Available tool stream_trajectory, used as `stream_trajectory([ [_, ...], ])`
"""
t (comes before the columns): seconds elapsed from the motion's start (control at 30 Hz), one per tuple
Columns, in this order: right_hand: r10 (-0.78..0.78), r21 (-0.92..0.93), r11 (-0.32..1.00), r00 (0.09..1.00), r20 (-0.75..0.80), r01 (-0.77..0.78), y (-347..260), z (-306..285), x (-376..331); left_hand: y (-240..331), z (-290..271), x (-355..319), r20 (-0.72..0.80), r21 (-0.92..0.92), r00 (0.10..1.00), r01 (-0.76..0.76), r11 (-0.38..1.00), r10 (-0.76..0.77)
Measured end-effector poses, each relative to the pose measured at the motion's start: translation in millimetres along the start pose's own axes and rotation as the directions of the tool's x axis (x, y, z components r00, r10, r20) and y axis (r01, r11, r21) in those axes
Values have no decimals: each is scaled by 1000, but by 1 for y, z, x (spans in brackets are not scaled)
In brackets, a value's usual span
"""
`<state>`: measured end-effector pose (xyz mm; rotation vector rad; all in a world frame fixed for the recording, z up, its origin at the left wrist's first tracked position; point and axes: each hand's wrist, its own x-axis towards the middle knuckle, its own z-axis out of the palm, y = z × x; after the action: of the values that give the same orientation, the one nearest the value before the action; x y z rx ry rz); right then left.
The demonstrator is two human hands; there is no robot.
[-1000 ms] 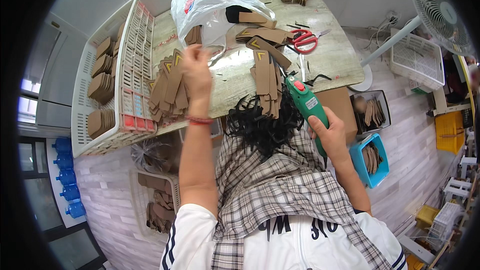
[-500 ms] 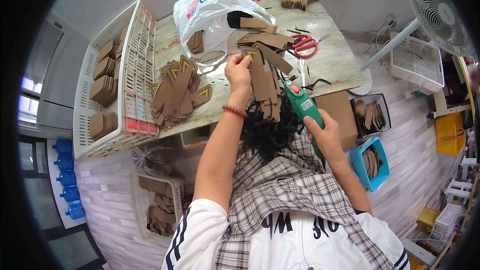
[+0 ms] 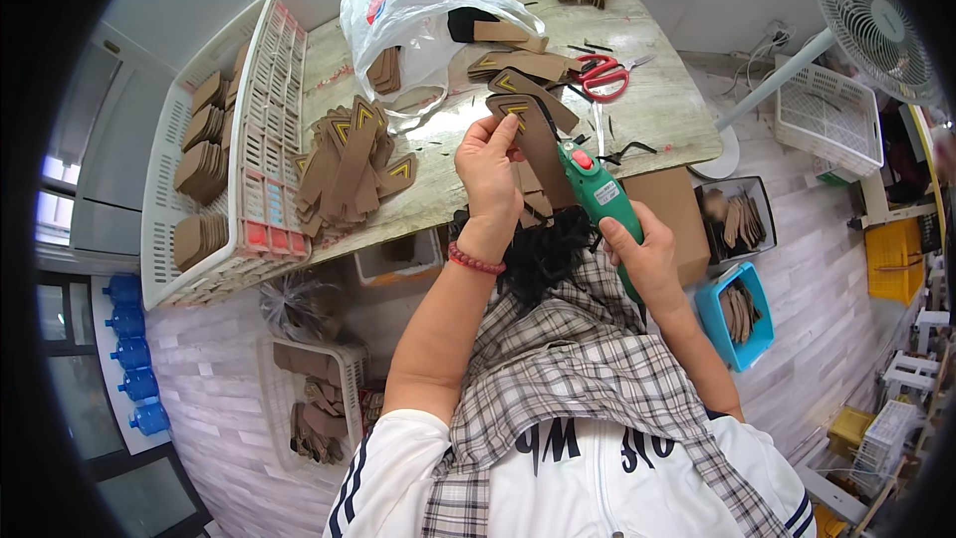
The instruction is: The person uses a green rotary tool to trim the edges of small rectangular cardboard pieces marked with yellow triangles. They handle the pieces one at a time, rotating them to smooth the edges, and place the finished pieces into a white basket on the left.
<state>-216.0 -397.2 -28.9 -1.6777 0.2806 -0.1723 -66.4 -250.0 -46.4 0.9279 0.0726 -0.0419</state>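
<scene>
Between the thumb and fingers of my left hand (image 3: 490,174) is the top of a brown fabric strap (image 3: 541,154) with a yellow chevron near its rounded end. My right hand (image 3: 645,251) is wrapped round a green handheld power cutter (image 3: 600,189) with a red button. The cutter's tip meets the strap's right edge; the blade itself is too small to make out. Black trimmings (image 3: 548,259) are heaped on my checked apron (image 3: 568,369) below the strap. More brown straps (image 3: 528,65) lie just beyond on the table, and a loose pile of chevron straps (image 3: 344,174) lies to the left.
Red-handled scissors (image 3: 602,85) and black scraps lie at the table's right. A white plastic bag (image 3: 408,20) stands at the back. A white crate (image 3: 269,130) with stacked brown pieces is at left. Right of the table are a blue bin (image 3: 712,324), a cardboard box (image 3: 669,224) and a fan (image 3: 876,20).
My left hand has shifted slightly right and toward me, with the strap now raised and tilted. The cutter's tip has come up against the strap's right edge.
</scene>
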Motion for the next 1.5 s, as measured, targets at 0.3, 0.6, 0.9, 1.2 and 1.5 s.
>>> stream_trajectory([
  [0.3, 17, 34, 999, 1000, -2, -16, -3, -3, 0, -6, 2, -10, 28, 72, 999, 19, 997, -21],
  [0.6, 3, 64, 998, 1000, 12, -4, -9, -5, 2, -4, -4, -16, 146, 194, 989, -26, 981, -2],
  [0.9, 20, 27, 999, 999, 37, -21, -10, -6, -2, 15, -1, -6, 185, 228, 978, -138, 964, 97],
  [1.2, 21, 72, 997, 999, 37, -23, -14, -3, -3, 20, -2, -5, 268, 408, 951, -259, 876, 156],
  [1.5, -11, 101, 995, 999, 52, 6, -11, -6, 0, 21, -6, -8, 402, 519, 902, -364, 774, 155],
])
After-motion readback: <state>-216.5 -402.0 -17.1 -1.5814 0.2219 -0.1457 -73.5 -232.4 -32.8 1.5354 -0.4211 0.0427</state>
